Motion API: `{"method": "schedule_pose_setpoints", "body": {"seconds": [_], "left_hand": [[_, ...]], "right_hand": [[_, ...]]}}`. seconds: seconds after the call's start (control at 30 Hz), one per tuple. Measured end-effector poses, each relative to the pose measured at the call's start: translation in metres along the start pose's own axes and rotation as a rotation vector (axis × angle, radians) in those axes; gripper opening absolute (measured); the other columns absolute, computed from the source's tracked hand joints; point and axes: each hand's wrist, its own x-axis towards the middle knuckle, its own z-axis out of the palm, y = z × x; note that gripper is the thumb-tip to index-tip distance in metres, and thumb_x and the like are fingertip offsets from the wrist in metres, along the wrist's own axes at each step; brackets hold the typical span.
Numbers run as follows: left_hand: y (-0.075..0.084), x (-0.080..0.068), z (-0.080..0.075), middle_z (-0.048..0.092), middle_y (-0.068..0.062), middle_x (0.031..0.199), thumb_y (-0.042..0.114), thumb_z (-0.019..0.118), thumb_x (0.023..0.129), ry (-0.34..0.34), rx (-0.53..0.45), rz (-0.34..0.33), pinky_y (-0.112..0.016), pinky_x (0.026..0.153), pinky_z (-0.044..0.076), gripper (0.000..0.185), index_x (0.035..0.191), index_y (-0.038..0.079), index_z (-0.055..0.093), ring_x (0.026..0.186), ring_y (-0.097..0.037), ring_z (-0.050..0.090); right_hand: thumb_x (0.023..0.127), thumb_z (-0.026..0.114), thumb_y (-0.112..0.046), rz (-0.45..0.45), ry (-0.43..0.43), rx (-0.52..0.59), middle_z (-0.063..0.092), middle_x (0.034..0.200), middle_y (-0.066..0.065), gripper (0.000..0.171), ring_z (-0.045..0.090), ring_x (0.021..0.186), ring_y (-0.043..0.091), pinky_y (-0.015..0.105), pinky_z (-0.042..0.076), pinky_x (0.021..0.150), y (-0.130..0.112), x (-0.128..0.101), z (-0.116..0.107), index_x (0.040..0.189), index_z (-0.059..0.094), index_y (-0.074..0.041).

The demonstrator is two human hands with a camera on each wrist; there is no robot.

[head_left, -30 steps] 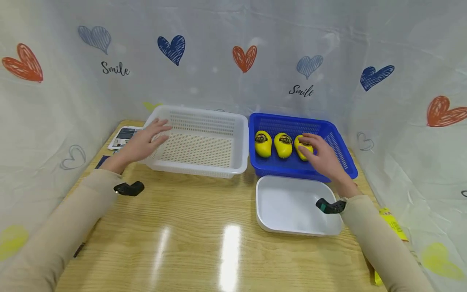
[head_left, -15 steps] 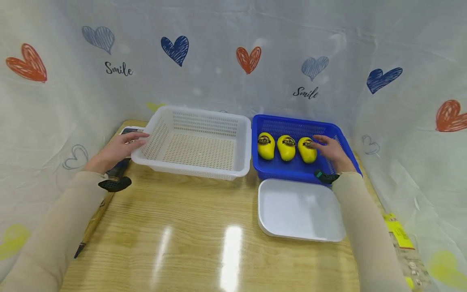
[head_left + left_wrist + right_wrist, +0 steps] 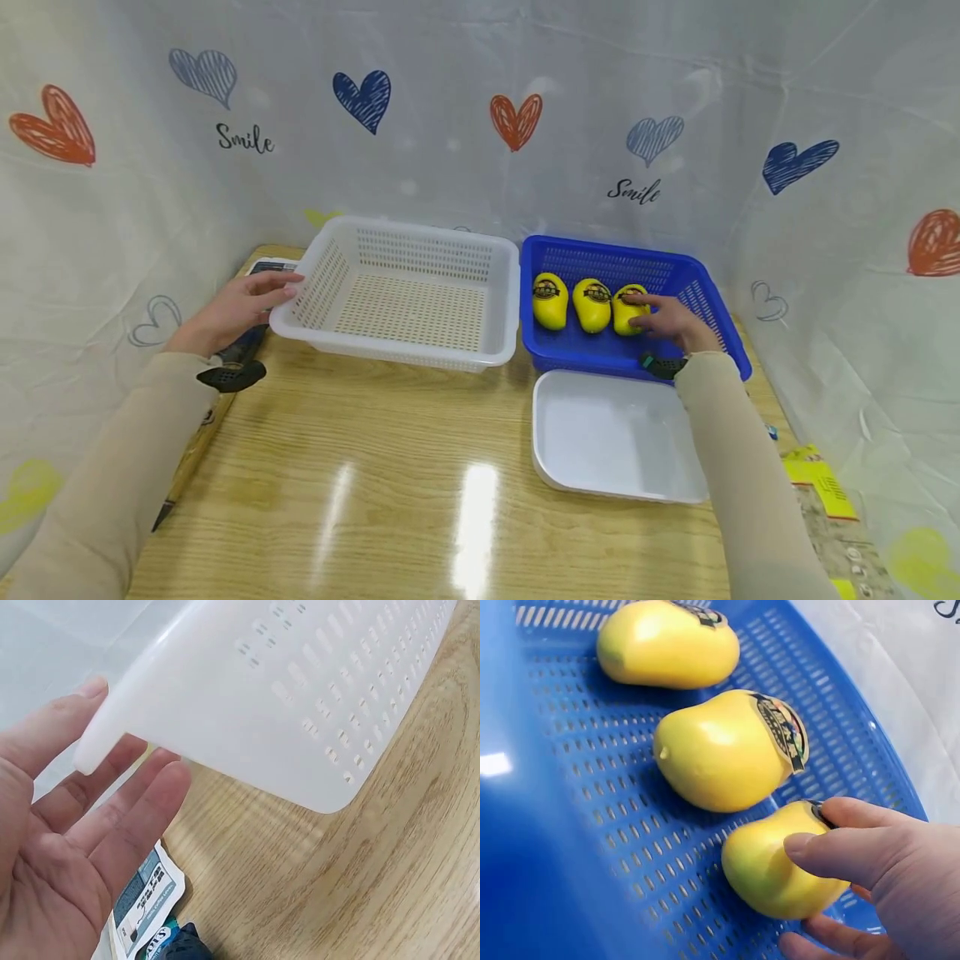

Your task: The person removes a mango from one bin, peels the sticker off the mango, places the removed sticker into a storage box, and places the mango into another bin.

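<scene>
1. Right hand (image 3: 675,323) wrapped round the rightmost mango (image 3: 780,862): thumb over the top near the sticker, fingers curling under the far side. Grip closed on the fruit, not yet lifted by the look of it.
2. Best to seat the fingers fully beneath before raising; skin looks smooth and waxy, likely to slip from a shallow pinch.
3. Fruit sits at the 3 o'clock end of a row of three in the blue basket (image 3: 716,333); middle mango (image 3: 724,750) just beside it at 9 o'clock, far mango (image 3: 667,643) beyond. Lift straight up to avoid rolling the neighbour.
4. Basket wall at 3 o'clock close to the knuckles; clear the rim before swinging out.
5. White tray (image 3: 600,433) on the surface directly at 6 o'clock of the blue basket, touching or nearly so.
6. Left hand (image 3: 232,310) at the 9 o'clock edge of the white basket (image 3: 405,250): fingers straight and relaxed, grip open, under the lip in the wrist view; contact cannot be told for certain. Enough to steady the basket, no need to clamp.
7. Printed packet (image 3: 146,889) flat on the surface below the left palm.
</scene>
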Motion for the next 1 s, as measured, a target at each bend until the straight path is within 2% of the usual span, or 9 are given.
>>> {"method": "schedule_pose_setpoints", "body": {"seconds": [0.13,0.37,0.53,0.8,1.0], "left_hand": [[-0.0006,-0.0016,-0.0026,0.044,-0.006,0.139,0.041,0.050,0.101,-0.004,0.030,-0.011,-0.023,0.083,0.051,0.058,0.148,0.008,0.040,0.107,-0.003,0.055],[0.0009,-0.0038,-0.0016,0.042,-0.016,0.144,0.041,0.050,0.101,-0.024,0.053,-0.015,-0.024,0.084,0.050,0.059,0.150,0.011,0.036,0.108,-0.005,0.056],[-0.0002,-0.0038,0.0010,0.045,-0.012,0.141,0.040,0.050,0.101,-0.014,0.019,-0.019,-0.027,0.084,0.051,0.059,0.152,0.014,0.034,0.107,-0.006,0.057],[-0.0035,-0.0035,0.0005,0.054,-0.001,0.127,0.039,0.052,0.101,-0.014,-0.031,0.005,-0.028,0.084,0.052,0.059,0.151,0.014,0.035,0.105,-0.006,0.059],[-0.0084,-0.0040,-0.0033,0.055,0.002,0.127,0.032,0.052,0.102,-0.059,-0.100,0.031,-0.030,0.085,0.053,0.057,0.152,0.013,0.033,0.107,-0.007,0.060]], "right_hand": [[0.098,0.056,-0.004,-0.018,-0.009,0.001,0.007,0.158,0.030,0.057,0.022,0.140,0.047,0.056,0.035,0.107,-0.0005,0.0011,-0.0008,0.151,0.034,-0.004],[0.100,0.056,-0.014,0.014,-0.065,-0.013,0.001,0.159,0.028,0.060,0.019,0.140,0.050,0.060,0.031,0.107,-0.0011,-0.0012,-0.0057,0.153,0.029,-0.005],[0.100,0.057,-0.017,0.024,-0.120,-0.015,-0.002,0.158,0.030,0.069,0.020,0.138,0.051,0.061,0.035,0.104,-0.0020,-0.0040,-0.0057,0.156,0.017,-0.007],[0.101,0.056,-0.021,0.036,-0.143,-0.011,0.005,0.159,0.027,0.062,0.025,0.137,0.048,0.059,0.035,0.105,-0.0014,-0.0049,-0.0060,0.154,0.026,-0.006],[0.102,0.053,-0.021,0.052,-0.190,-0.013,0.005,0.156,0.029,0.063,0.029,0.131,0.046,0.057,0.035,0.107,0.0003,-0.0078,-0.0098,0.155,0.022,-0.006]]}}
